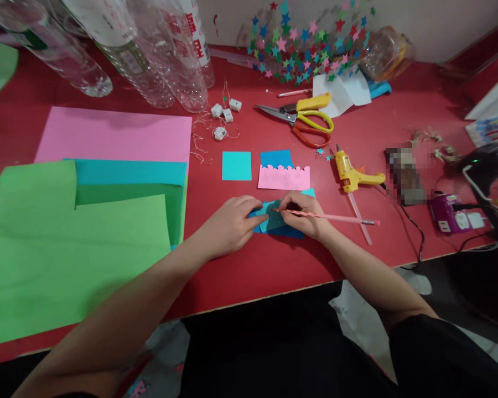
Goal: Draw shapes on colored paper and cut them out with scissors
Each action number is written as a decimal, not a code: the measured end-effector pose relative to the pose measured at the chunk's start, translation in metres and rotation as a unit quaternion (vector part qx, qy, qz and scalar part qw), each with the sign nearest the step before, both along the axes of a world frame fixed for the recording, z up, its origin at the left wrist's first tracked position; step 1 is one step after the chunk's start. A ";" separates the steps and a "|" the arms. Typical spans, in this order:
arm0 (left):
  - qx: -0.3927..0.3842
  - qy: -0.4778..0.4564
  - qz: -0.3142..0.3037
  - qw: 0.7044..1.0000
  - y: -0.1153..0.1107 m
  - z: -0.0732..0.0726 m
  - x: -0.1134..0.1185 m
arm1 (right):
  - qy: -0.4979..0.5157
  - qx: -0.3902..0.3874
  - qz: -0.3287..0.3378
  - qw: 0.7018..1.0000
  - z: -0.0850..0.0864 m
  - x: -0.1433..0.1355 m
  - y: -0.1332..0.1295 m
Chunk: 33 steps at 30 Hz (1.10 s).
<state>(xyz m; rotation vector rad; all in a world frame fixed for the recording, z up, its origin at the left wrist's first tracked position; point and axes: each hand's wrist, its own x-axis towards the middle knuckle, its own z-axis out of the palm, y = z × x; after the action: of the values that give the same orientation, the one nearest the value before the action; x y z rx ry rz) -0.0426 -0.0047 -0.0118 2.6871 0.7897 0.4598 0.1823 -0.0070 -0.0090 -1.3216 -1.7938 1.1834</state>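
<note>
My right hand [302, 214] is closed around a pink pencil [336, 218], whose tip meets a small teal paper piece [273, 215]. Beneath that piece lies darker blue paper [292, 229]. My left hand [234, 224] rests at the left side of these papers, fingers stretched out and holding them flat. Just above sits a pink strip [284, 178] with a notched top edge, partly covering another blue piece [276, 158]. To its left is a light turquoise square [236, 166]. Any marks under the pencil tip are too small to make out.
Large green sheets [78, 260] and a pink sheet [120, 132] lie at left. Plastic bottles [149, 61] stand behind. Scissors [311, 124], a yellow cutter [313, 103], a yellow glue gun [351, 174] and a purple power adapter [449, 213] with cords are at right.
</note>
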 end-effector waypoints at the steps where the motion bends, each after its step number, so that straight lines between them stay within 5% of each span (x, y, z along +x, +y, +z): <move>1: 0.010 0.000 -0.003 1.000 0.000 -0.001 0.000 | -0.013 0.009 -0.001 1.000 -0.001 -0.001 0.000; 17: 0.021 0.003 0.005 1.000 -0.002 -0.002 0.001 | -0.041 0.057 0.027 0.997 -0.005 0.000 0.003; 33: 0.019 -0.005 0.004 1.000 -0.002 -0.003 0.001 | -0.058 0.047 -0.026 0.997 -0.010 -0.004 0.000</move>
<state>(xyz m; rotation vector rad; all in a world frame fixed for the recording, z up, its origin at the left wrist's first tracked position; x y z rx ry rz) -0.0419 -0.0063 -0.0148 2.7147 0.7979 0.4949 0.1787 -0.0074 -0.0188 -1.3985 -1.8595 1.0011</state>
